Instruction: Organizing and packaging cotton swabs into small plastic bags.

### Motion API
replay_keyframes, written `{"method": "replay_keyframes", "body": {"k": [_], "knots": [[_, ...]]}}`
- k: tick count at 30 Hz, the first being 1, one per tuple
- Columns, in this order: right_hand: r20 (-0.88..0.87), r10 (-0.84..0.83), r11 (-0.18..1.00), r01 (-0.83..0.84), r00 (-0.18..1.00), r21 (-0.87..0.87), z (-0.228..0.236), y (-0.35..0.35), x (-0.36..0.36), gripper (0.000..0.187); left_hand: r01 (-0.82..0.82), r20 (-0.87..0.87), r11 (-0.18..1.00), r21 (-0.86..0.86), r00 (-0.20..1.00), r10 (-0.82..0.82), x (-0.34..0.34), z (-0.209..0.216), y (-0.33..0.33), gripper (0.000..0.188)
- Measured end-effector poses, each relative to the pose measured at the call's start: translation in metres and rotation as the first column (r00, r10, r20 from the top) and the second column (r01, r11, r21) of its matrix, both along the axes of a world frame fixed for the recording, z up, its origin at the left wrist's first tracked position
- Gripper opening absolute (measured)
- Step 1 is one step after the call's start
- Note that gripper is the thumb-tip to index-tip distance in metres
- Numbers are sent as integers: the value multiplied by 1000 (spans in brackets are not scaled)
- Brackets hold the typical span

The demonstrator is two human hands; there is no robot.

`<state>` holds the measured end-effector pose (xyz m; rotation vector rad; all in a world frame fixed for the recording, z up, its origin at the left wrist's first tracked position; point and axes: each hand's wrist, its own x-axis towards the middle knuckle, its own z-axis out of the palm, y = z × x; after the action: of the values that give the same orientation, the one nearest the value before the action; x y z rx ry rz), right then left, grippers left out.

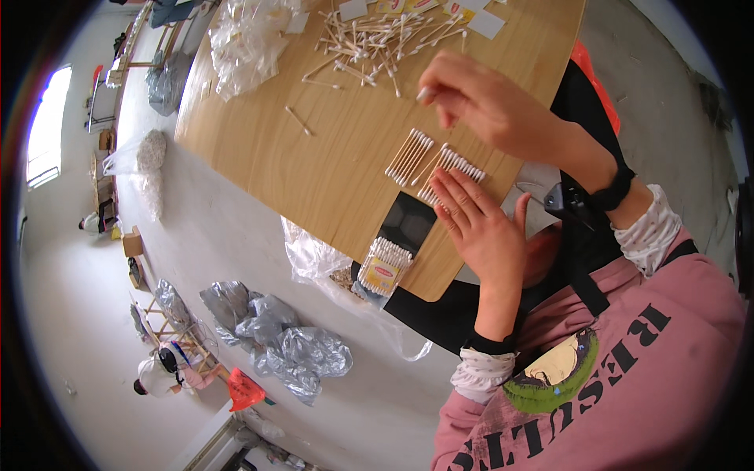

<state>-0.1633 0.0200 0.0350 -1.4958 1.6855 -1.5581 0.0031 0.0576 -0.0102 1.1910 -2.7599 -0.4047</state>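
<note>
My left hand [488,235] lies with its fingers stretched out, the fingertips on the near end of a row of cotton swabs [462,162] on the table. Beside that row is a second small group of cotton swabs [409,157], laid side by side. My right hand [483,102] is raised above the rows, its fingers curled together. A small white spot shows at its fingertips; whether it is a swab tip I cannot make out. Farther off lies a loose heap of cotton swabs [377,43], and one single swab [298,121] lies apart from it.
Near the table's [314,173] corner, a pack of cotton swabs [385,267] with a yellow label stands by a black tray [407,220]. Clear plastic bags [247,47] lie at the far side. Grey bags [275,334] rest on the floor. Another person [169,369] sits farther away.
</note>
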Motion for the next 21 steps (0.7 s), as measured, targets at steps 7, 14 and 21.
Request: {"method": "replay_keyframes", "body": {"k": [7,14,21], "knots": [[76,-297,928,269,952,257,2,105,-58,20,-33,19,990,-135,999,36,6,8,-48,108],[-127,-465,704,453,876,546,-36,209,-116,22,115,42,993,-7,993,-114,18,10,-95,107],[-742,-326,549,756,586,356,-99,236,-155,40,116,-121,993,-18,986,-117,30,12,-71,96]]}}
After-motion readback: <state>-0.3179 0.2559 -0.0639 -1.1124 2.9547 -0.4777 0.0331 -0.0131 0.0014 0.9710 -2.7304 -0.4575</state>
